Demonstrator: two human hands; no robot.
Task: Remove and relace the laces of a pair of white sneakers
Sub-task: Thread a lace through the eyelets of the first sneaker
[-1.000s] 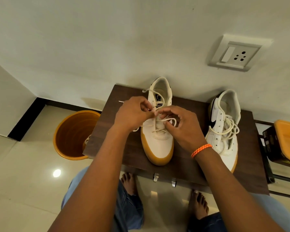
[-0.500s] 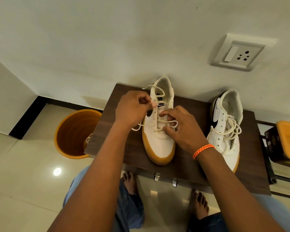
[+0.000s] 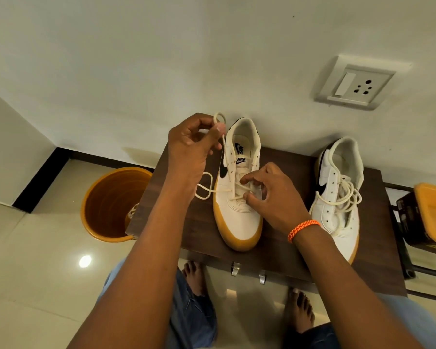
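Nearest the camera, bare feet (image 3: 196, 278) are standing on glossy pale floor tiles (image 3: 30, 273) under blue denim legs. Just beyond them, the dark wood-grain tabletop (image 3: 282, 250) is carrying both sneakers. The near sneaker (image 3: 237, 217), smooth white leather with a rounded toe and a thick gum-coloured sole, is lying toe toward the person at the tabletop's middle. The right hand (image 3: 275, 195), with a braided orange wristband (image 3: 303, 229), is pinching the lower crossings of the round cream lace (image 3: 204, 190) between thumb and curled fingertips. Higher up, the left hand (image 3: 191, 144) is gripping the same lace's free end, which is looping above its fingers. The second sneaker (image 3: 337, 197) is resting well to the right, with its loose lace piled over the tongue. A round orange plastic bucket (image 3: 111, 205) is sitting on the floor to the left. On the matte wall behind, a rectangular socket plate (image 3: 355, 84) is showing.
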